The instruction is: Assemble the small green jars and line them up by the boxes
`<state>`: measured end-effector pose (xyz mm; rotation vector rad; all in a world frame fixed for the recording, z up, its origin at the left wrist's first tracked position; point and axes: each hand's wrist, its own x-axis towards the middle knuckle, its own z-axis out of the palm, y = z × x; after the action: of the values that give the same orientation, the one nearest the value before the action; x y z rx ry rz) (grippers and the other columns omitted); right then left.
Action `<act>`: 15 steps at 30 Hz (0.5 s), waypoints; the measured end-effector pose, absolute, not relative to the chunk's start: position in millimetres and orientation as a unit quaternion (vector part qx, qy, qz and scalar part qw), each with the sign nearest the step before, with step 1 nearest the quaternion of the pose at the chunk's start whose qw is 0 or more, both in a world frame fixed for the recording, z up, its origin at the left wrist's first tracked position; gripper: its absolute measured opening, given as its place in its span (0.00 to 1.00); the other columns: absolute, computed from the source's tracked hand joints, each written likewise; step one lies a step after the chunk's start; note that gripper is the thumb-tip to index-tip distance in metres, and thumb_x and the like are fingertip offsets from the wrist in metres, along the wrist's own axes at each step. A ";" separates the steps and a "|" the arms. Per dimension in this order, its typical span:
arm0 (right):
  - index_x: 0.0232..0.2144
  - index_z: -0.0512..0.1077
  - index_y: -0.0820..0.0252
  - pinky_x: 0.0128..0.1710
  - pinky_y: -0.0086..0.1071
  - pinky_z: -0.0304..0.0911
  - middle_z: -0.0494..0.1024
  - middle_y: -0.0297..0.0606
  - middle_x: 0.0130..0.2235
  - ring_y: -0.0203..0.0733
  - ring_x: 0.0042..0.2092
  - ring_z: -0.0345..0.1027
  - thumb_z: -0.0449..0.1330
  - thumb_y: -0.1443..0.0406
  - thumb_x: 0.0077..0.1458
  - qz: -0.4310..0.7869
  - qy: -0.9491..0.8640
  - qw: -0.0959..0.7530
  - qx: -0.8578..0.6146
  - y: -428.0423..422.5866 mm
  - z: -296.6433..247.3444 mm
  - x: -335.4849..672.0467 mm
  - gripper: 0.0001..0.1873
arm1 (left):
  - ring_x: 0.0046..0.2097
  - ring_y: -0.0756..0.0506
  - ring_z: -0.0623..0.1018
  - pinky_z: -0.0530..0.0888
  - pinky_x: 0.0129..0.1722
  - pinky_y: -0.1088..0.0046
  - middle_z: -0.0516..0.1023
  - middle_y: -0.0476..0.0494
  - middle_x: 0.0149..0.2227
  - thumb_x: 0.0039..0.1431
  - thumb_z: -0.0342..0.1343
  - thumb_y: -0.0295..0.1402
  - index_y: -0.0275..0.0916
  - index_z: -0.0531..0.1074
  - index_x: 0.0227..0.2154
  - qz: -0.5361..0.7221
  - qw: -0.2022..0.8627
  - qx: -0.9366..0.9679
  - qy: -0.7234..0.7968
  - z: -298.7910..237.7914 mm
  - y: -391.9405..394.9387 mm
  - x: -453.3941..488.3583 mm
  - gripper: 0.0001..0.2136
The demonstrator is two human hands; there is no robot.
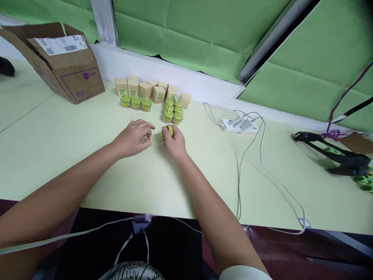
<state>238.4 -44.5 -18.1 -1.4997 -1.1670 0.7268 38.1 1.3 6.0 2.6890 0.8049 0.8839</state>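
My right hand [175, 142] rests on the pale green table [58, 155] with its fingers curled round a small green round thing [168, 131]. My left hand [134, 137] lies just to its left, fingers bent in a loose pinch; what they hold, if anything, is too small to make out. Behind the hands stand several small clear jars with green lids [135, 102] and another cluster of them [173, 112]. A row of small tan cartons [151, 90] lines the wall behind the jars. A faint clear lid or case [137, 116] lies ahead of my left hand.
An open brown cardboard box [62, 62] sits at the far left. A white power strip [239, 125] with cables trailing over the table's front edge lies to the right. A black strap or tool [332, 153] and green rings [364, 182] are at the far right.
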 end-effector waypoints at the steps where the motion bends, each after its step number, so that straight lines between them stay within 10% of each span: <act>1: 0.37 0.74 0.52 0.41 0.34 0.65 0.77 0.31 0.33 0.39 0.36 0.69 0.59 0.49 0.65 0.293 -0.507 0.506 -0.634 -46.0 -17.5 237.6 0.15 | 0.52 0.36 0.78 0.72 0.55 0.52 0.83 0.39 0.47 0.58 0.55 0.29 0.40 0.74 0.31 0.277 0.100 0.916 0.273 5.4 2.2 37.8 0.04; 6: 0.41 0.75 0.54 0.41 0.35 0.63 0.81 0.34 0.35 0.42 0.37 0.72 0.56 0.60 0.66 0.248 -0.567 0.404 -0.674 -51.9 -10.0 237.1 0.09 | 0.46 0.38 0.78 0.68 0.51 0.53 0.83 0.44 0.34 0.61 0.54 0.30 0.40 0.76 0.32 0.208 0.085 0.935 0.274 4.4 5.1 35.6 0.07; 15: 0.43 0.78 0.58 0.48 0.40 0.66 0.83 0.45 0.44 0.49 0.46 0.75 0.54 0.63 0.67 0.132 -0.579 0.362 -0.718 -53.1 -5.6 242.4 0.13 | 0.53 0.37 0.78 0.72 0.57 0.54 0.85 0.41 0.51 0.69 0.52 0.36 0.40 0.82 0.41 0.298 0.095 0.908 0.278 3.2 9.5 32.1 0.12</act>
<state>242.4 -53.1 -5.6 -1.8499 -1.4909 0.3397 32.1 9.5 3.2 2.6939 0.8245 0.8827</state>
